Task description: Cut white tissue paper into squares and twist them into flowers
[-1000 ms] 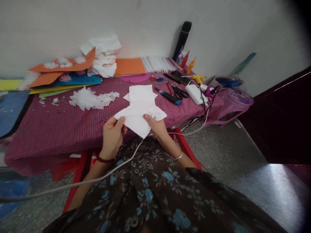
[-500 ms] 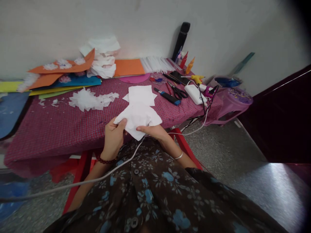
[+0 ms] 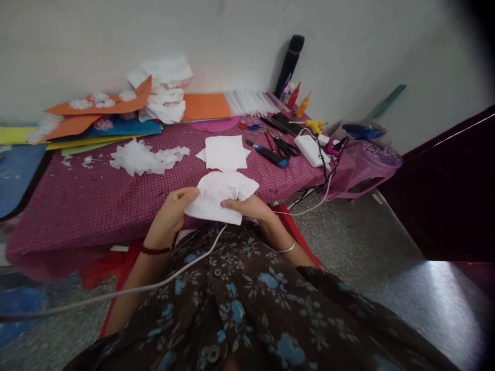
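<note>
Between my two hands is a white tissue paper [image 3: 219, 195], held up just off the table's front edge. My left hand [image 3: 175, 207] pinches its left corner between thumb and fingers. The thumb of my right hand [image 3: 250, 207] presses on the right part of the sheet, where it is creased; the other fingers are hidden beneath. Just beyond lies a stack of white tissue squares [image 3: 226, 152], its points turned out at the sides. To the left rests a pile of ruffled white paper pieces [image 3: 141, 157].
On the checked tablecloth [image 3: 116, 206] at the right are a box cutter [image 3: 270, 156], black scissors [image 3: 285, 146], a white power bank [image 3: 311, 150] and a yellow glue gun [image 3: 315, 127]. Coloured sheets [image 3: 207, 107] line the wall. A white cable [image 3: 154, 285] crosses before me.
The tissue paper has turned a little and its lower corner has swung right. My left hand has shifted slightly left and its grip has moved along the edge.
</note>
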The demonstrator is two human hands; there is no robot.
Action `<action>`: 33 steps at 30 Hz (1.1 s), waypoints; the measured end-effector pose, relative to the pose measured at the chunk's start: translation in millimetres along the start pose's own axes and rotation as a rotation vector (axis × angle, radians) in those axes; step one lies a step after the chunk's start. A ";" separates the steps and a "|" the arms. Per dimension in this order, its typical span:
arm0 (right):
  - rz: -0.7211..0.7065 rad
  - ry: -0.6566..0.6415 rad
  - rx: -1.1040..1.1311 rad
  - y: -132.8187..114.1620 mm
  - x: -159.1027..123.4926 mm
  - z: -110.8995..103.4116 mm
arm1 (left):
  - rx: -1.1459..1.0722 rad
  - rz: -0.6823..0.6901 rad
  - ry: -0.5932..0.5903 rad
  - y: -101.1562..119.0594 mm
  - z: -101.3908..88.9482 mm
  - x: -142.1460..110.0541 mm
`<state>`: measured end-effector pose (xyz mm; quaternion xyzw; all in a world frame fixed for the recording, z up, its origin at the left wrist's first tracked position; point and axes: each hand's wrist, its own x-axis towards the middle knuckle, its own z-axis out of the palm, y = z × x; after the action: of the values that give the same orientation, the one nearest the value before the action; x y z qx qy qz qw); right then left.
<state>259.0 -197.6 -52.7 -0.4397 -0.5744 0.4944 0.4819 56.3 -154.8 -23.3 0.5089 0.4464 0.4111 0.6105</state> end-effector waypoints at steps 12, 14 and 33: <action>0.075 0.063 0.112 -10.5 2.5 -15.2 | -0.221 0.186 0.292 4.5 8.7 -3.6; 0.058 0.069 0.139 -10.5 1.7 -9.5 | -0.235 0.213 0.315 3.2 7.8 -3.6; 0.103 0.218 0.431 -2.5 7.0 9.1 | 0.039 0.395 0.334 -8.1 4.3 -9.6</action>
<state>248.9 -192.3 -49.8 -0.4063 -0.3771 0.5792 0.5977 58.3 -166.3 -29.8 0.5231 0.4408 0.5919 0.4264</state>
